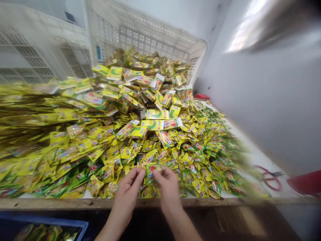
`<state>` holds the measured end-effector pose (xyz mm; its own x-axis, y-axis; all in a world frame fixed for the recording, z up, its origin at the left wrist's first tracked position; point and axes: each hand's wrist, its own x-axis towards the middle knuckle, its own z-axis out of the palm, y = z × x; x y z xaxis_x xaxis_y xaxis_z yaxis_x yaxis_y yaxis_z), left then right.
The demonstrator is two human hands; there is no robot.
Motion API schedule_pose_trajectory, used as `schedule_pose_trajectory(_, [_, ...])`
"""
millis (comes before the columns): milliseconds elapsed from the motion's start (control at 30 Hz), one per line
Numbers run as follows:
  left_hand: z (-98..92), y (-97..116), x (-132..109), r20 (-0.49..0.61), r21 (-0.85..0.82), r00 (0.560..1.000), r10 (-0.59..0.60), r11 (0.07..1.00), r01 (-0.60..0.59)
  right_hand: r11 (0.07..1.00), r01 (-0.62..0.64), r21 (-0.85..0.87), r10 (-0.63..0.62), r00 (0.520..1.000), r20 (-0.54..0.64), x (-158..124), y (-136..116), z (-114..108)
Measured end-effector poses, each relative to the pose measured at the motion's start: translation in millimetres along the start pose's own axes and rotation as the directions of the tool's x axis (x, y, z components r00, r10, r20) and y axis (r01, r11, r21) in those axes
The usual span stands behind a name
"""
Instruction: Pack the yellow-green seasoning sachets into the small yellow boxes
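Many small yellow and green packets (187, 159) lie heaped along the table's front. My left hand (130, 185) is at the front of the heap, thumb and fingers pinched at the left side of a green packet (150, 172). On that packet's right side, my right hand (167, 184) grips with thumb and forefinger. Behind the packets, small yellow cartons (156, 114), some with open flaps, spill forward from a white perforated crate (155, 36) tipped toward me.
Red-handled scissors (271, 179) lie at the right, beside a red object (304, 182). A blue bin (84, 227) with packets stands below the wooden table edge (62, 203) at the left. A wall rises on the right.
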<state>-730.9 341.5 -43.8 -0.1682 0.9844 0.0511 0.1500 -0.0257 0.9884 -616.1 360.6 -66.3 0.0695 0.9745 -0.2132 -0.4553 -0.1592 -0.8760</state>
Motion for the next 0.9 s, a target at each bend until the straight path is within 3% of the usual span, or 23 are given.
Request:
schedule_pose_trajectory(167, [3.6,1.0,-4.9,0.016,0.051,0.998,0.054,0.997,-0.055,0.996,0.04,-0.078,-0.041,0.999,-0.003,1.0,-3.2,-16.1])
schedule_pose_trajectory(300, [-7.5,8.5,8.2,0.215,0.149,0.957,0.194,0.962,-0.229,0.982,-0.02,-0.186,0.05,0.986,0.161,2.8,-25.8,-39.4])
schedule_pose_trajectory(367, [-17.6,17.5,29.5,0.26,0.197,0.919,0.296,0.916,-0.35,0.977,-0.044,-0.211,0.08,0.983,0.166,0.3,-36.2,-48.2])
schedule_pose_trajectory(433, [-27.5,27.4,61.4,0.19,0.267,0.9,0.393,0.861,-0.432,0.977,-0.051,-0.207,0.081,0.987,0.137,-3.9,-40.7,-53.6])
schedule_pose_trajectory(567, [-37.6,43.3,127.5,0.033,0.399,0.878,0.478,0.799,-0.45,0.989,-0.037,-0.144,0.064,0.98,0.188,-12.3,-31.6,-60.7])
schedule_pose_trajectory(633, [-38.2,49.1,142.9,-0.011,0.414,0.876,0.483,0.799,-0.436,0.994,-0.031,-0.106,0.053,0.977,0.207,-14.4,-24.5,-66.6])
schedule_pose_trajectory(700, [-39.4,54.2,140.4,-0.091,0.399,0.874,0.478,0.821,-0.408,0.996,-0.043,-0.074,0.057,0.977,0.204,-14.9,-20.9,-73.7])
schedule_pose_trajectory(800, [-46.4,58.9,110.4,-0.25,0.32,0.867,0.431,0.882,-0.346,0.998,-0.046,-0.037,0.052,0.982,0.183,-14.1,-25.6,-79.9])
schedule_pose_trajectory(833, [-49.6,59.2,96.7,-0.268,0.262,0.881,0.39,0.909,-0.323,0.999,-0.038,-0.016,0.04,0.984,0.171,-13.7,-29.5,-79.3])
schedule_pose_trajectory(900, [-54.3,57.2,68.8,-0.215,0.044,0.949,0.23,0.973,-0.225,1.0,-0.014,0.028,0.011,0.991,0.131,-12.8,-39.2,-73.0])
